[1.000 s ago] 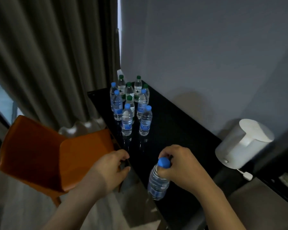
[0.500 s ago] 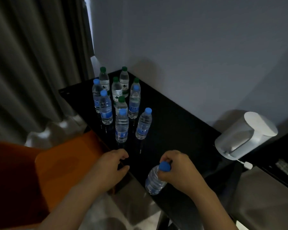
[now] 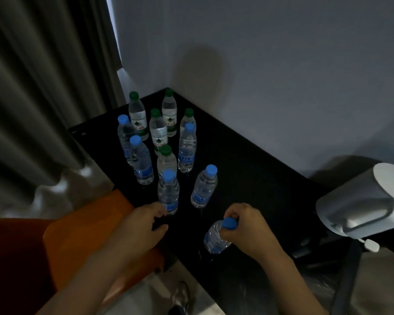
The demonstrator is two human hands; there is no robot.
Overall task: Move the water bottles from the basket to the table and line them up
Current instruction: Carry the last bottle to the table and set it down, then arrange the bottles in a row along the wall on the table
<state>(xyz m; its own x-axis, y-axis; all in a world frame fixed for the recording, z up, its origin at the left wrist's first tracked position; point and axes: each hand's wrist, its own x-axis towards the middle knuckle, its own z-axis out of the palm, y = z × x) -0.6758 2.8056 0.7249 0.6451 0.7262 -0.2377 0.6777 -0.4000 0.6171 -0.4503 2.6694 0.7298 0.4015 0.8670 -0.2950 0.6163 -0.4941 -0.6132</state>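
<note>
My right hand (image 3: 248, 228) grips a blue-capped water bottle (image 3: 215, 238) by its neck, just over the near part of the black table (image 3: 255, 178). The bottle leans a little to the left. My left hand (image 3: 141, 226) hangs at the table's left edge with its fingers loosely curled and empty, close to the base of the nearest standing bottle (image 3: 168, 192). Several bottles stand upright beyond it, blue-capped ones such as (image 3: 204, 186) in front and green-capped ones such as (image 3: 159, 130) near the far corner. No basket is in view.
An orange chair (image 3: 84, 233) stands left of the table under my left arm. A white kettle-like appliance (image 3: 362, 201) with a cord sits at the right. A grey wall runs behind the table and curtains (image 3: 43, 87) hang at the left.
The view has moved closer to the table and swung left. My right hand has carried the bottle forward over the table. My left hand has moved nearer the closest standing bottle.
</note>
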